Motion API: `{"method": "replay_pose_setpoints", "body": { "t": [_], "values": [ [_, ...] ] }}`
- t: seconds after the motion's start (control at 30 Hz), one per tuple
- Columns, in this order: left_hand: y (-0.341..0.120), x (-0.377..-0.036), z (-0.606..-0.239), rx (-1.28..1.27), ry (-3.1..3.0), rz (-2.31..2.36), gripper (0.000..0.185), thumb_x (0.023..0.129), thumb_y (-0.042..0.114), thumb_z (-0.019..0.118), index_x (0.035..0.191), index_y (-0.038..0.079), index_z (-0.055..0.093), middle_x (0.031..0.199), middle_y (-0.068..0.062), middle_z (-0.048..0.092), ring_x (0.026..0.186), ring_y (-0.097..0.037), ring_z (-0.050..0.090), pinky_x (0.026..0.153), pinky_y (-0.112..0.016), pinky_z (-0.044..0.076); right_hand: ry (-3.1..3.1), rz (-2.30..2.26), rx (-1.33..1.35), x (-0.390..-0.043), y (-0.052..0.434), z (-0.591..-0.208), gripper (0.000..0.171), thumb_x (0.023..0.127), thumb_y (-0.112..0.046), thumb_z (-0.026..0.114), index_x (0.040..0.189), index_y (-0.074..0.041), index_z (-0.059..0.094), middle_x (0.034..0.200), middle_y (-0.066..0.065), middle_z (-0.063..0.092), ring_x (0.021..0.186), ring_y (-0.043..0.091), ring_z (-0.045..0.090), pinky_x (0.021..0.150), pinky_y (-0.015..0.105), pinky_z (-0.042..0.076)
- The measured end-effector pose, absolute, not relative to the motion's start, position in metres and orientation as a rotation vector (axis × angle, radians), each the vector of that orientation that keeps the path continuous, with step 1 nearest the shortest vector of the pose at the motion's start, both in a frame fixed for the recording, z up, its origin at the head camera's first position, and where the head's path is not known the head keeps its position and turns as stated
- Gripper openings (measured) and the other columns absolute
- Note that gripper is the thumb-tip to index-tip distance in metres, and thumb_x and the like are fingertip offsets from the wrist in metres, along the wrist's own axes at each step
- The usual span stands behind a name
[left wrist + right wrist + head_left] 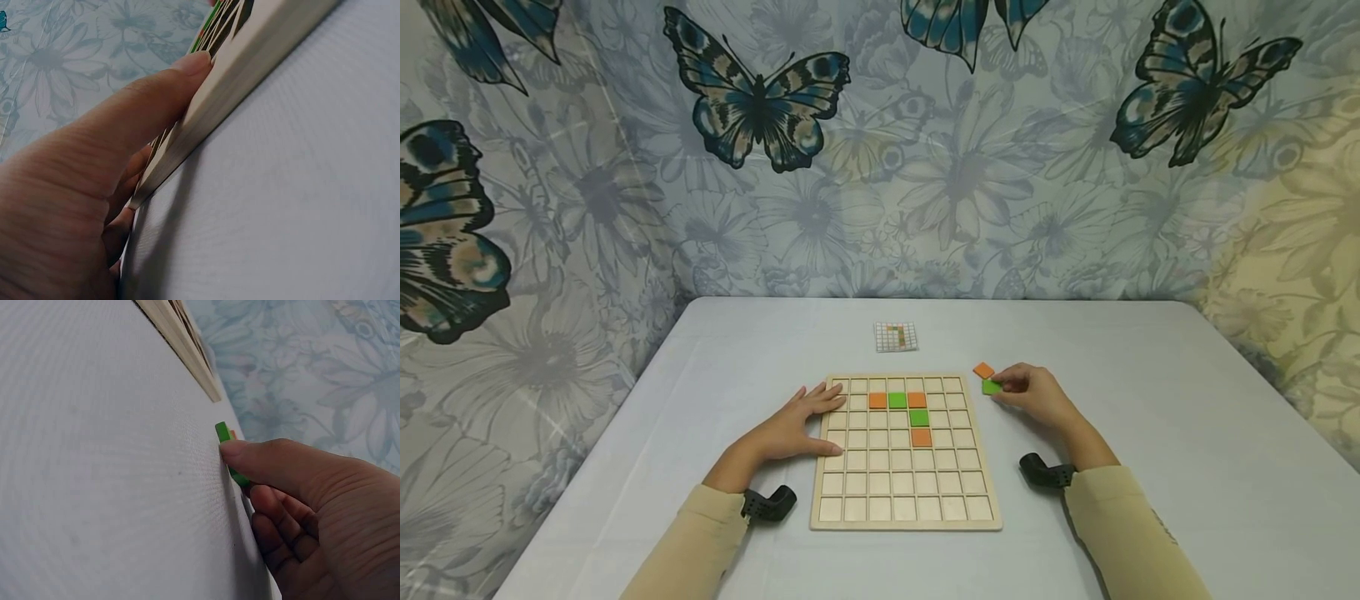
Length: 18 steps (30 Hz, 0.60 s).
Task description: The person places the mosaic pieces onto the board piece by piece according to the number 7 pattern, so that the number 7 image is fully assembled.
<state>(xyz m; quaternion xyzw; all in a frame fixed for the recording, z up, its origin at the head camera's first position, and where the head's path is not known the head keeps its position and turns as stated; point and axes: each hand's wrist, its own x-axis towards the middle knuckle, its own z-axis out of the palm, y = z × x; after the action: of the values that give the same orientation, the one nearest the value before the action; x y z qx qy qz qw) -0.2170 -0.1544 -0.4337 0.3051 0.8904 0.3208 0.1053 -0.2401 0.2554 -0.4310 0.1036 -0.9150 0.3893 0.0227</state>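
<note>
Beside wooden board (pixel 906 517), right hand (pixel 1037 398) pinches green tile (pixel 992 387), half hidden; left hand (pixel 793 427) spread flat on board edge.

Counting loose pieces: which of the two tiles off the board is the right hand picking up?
The green tile, pinched by the right hand. The orange tile lies just beyond it, untouched.

The person wears 2 beige long sleeves (pixel 1120 533), with a black camera mount (pixel 1047 472) strapped at each wrist.
</note>
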Motion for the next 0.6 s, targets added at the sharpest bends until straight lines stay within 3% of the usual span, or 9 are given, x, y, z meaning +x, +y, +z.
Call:
{"method": "replay_pose_setpoints", "body": {
  "t": [0.6],
  "values": [
    [-0.155, -0.2194, -0.4373, 0.901, 2.629, 0.942, 0.086, 0.071, 0.05, 0.072, 0.141, 0.015, 0.038, 0.152, 0.0, 0.022, 0.142, -0.023, 0.007, 0.116, -0.045, -0.003, -2.866, 1.149, 0.321, -0.2386, 0.2535, -0.4293, 0.026, 0.078, -0.009, 0.071, 0.101, 0.002, 0.067, 0.087, 0.008, 0.062, 0.077, 0.014, 0.053, 0.063, 0.018, 0.046]
  ]
}}
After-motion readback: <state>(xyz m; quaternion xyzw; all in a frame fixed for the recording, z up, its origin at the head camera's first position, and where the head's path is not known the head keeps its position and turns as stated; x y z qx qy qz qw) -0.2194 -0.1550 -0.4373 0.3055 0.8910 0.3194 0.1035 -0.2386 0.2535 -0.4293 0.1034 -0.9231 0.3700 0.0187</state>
